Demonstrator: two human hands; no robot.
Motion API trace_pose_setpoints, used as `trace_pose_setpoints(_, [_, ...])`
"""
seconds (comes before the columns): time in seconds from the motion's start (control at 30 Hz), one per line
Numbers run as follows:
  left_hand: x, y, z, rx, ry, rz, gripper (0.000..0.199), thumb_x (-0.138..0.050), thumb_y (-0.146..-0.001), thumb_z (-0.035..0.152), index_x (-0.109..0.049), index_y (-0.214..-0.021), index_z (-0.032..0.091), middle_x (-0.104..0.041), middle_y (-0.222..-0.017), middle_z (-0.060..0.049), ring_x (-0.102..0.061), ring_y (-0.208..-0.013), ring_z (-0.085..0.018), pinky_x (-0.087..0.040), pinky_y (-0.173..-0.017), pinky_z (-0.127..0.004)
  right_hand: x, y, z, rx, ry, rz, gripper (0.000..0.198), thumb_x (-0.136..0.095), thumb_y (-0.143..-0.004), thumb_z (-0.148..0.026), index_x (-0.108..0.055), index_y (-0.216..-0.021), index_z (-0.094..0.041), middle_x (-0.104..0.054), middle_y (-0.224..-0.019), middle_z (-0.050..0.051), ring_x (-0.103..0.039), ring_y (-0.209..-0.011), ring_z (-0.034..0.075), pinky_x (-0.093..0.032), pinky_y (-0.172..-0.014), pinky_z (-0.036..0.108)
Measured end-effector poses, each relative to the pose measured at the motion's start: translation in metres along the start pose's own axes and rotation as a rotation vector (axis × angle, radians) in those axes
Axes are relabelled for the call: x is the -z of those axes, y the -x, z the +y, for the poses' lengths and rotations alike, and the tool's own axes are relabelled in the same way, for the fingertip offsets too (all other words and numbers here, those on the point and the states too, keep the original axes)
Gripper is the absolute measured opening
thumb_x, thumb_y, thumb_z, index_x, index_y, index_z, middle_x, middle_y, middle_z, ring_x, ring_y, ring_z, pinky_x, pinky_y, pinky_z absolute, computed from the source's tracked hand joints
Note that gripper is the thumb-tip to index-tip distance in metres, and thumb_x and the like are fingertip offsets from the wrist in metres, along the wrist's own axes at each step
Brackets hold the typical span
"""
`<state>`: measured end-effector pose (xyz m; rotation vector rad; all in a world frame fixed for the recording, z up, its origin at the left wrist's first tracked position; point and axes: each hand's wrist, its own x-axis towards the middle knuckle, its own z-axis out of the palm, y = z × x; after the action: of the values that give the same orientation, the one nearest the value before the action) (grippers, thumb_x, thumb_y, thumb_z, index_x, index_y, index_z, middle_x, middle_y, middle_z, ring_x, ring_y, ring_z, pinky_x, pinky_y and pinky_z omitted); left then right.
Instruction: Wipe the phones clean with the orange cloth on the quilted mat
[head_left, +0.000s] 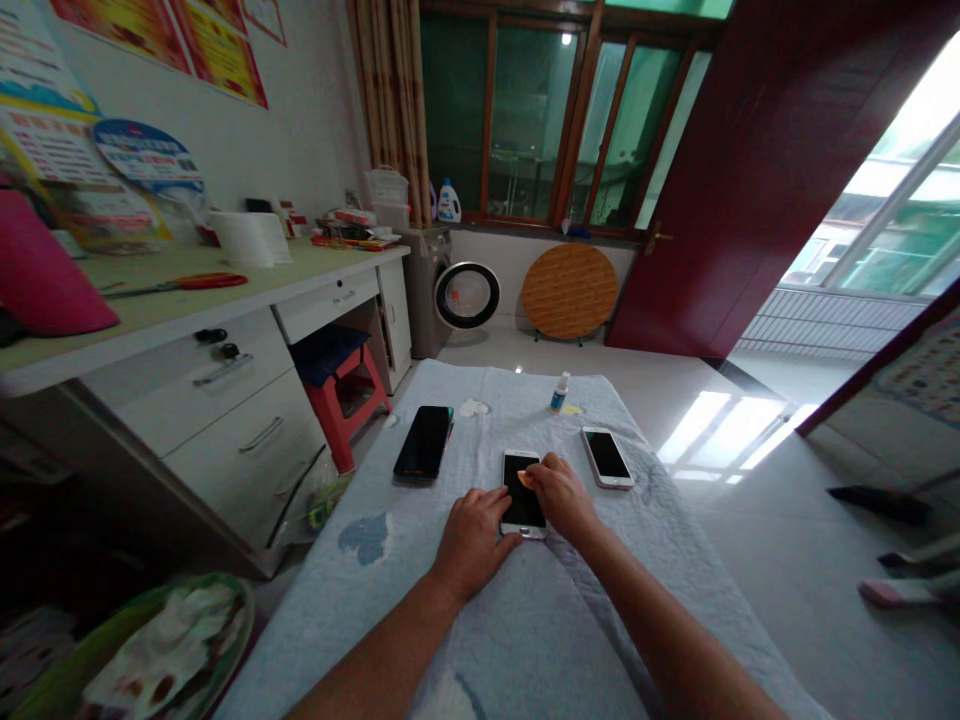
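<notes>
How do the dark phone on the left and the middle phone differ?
The dark phone has a black front; the middle phone has white borders. The dark phone lies untouched, while the left hand touches the middle phone and the right hand holds an orange pad over it. Both lie face up on the blue cloth.

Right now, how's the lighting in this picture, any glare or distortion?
In the head view, glare patches shine on the floor near the washed-out doorway, the area below the desk is dark, that desk looks stretched toward the left edge, and the middle phone appears reasonably sharp.
</notes>
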<state>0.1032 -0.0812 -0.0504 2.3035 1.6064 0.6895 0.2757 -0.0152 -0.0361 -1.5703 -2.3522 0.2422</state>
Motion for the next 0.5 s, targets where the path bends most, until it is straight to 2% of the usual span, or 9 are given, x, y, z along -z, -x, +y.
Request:
trace_pose_setpoints(0.23, [0.0,0.0,0.001,0.001,-0.004,0.013,0.046,-0.072,-0.078,0.034,-0.062,-0.12,0.019,-0.06,-0.131,-0.006,-0.054,-0.111,-0.027,-0.042,-0.096,-0.042,-0.011,-0.029,0.016,-0.099,-0.022,0.059,0.024,-0.045,-0.094,-0.018,-0.067,-0.103,-0.02,-0.058,-0.097,0.007,-0.055,-0.095,0.016,-0.036,-0.082,0.021])
trace_pose_setpoints(0.5, [-0.003,-0.001,0.0,-0.003,-0.016,0.02,0.046,-0.072,-0.078,0.035,-0.062,-0.12,0.02,-0.06,-0.132,-0.006,-0.054,-0.111,-0.027,-0.042,-0.096,-0.042,-0.016,-0.041,0.011,-0.188,0.005,0.089,0.024,-0.044,-0.094,-0.02,-0.068,-0.099,-0.019,-0.058,-0.097,0.007,-0.055,-0.088,0.016,-0.035,-0.079,0.023])
